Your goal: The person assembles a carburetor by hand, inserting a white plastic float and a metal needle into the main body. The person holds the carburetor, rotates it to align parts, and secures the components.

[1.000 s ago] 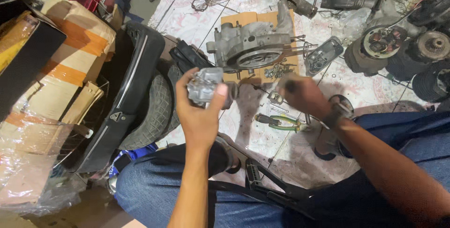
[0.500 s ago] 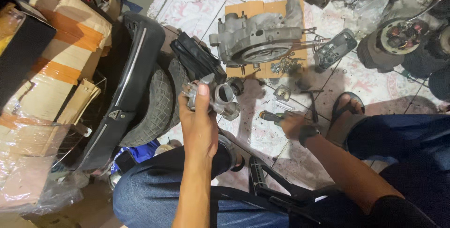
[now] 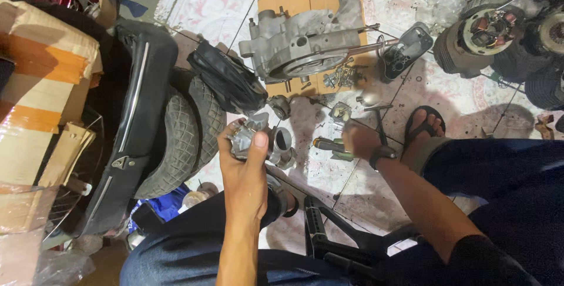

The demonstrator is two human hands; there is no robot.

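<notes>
My left hand (image 3: 244,171) is raised over my knee and holds a small grey metal carburettor (image 3: 252,133), thumb across its front. My right hand (image 3: 359,140), a dark band on its wrist, is down at the tiled floor with curled fingers on the shaft end of a screwdriver (image 3: 326,144) with a green and orange handle. The hand is blurred, and I cannot tell whether it grips the tool. A grey engine casing (image 3: 299,42) lies on a cardboard sheet (image 3: 288,1) beyond both hands.
A tyre (image 3: 182,139) and a black body panel (image 3: 138,109) lie left, beside a taped cardboard box (image 3: 41,68). Small nuts and bolts (image 3: 341,77) are scattered by the casing. A stator assembly (image 3: 487,33) sits far right. My sandalled foot (image 3: 424,124) is right of the screwdriver.
My right hand came down from chest height to the floor at the screwdriver. The left hand with the carburettor dropped slightly and drew closer to me.
</notes>
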